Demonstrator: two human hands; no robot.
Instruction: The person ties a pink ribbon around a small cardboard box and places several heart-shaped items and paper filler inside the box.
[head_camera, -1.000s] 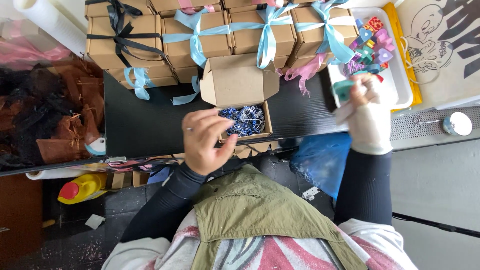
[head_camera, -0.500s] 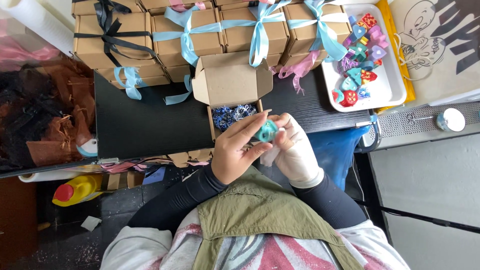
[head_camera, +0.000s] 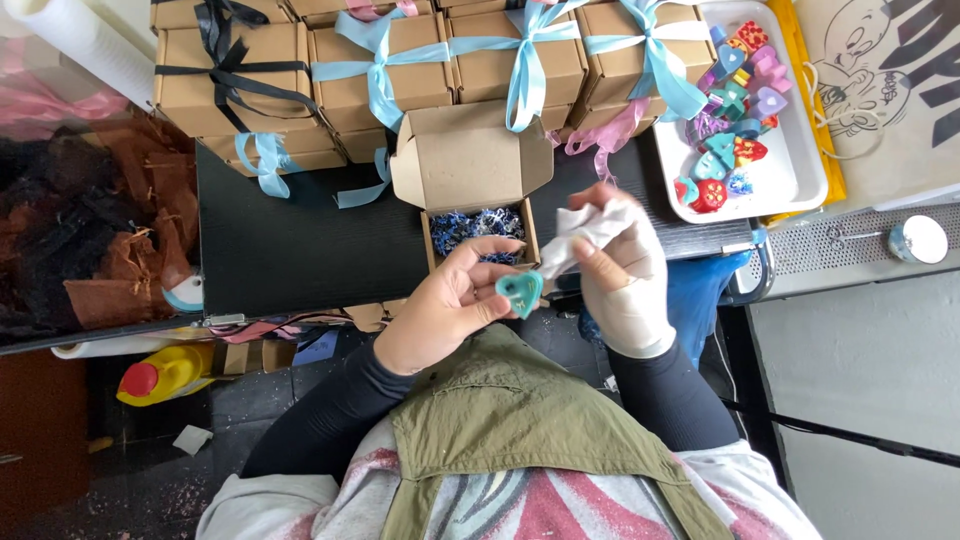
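My left hand (head_camera: 450, 305), bare, pinches a small teal heart-shaped piece (head_camera: 520, 292) between thumb and fingers, just below an open brown cardboard box (head_camera: 470, 165). Blue shredded filler (head_camera: 478, 224) lies inside that box. My right hand (head_camera: 625, 280) wears a white glove and grips a crumpled white cloth (head_camera: 592, 232), whose lower end touches the teal heart. Both hands are close together over the near edge of the black tabletop (head_camera: 300, 250).
Closed brown boxes tied with light blue ribbon (head_camera: 520, 60) or black ribbon (head_camera: 225, 60) are stacked at the back. A white tray (head_camera: 790, 180) at right holds several coloured heart pieces (head_camera: 735, 90). Brown and black shredded filler (head_camera: 90, 230) sits left; a yellow bottle (head_camera: 165, 372) lies below.
My right hand came back from the tray at right to meet my left hand near the open box. The teal heart now sits in my left hand, with the white cloth against it.
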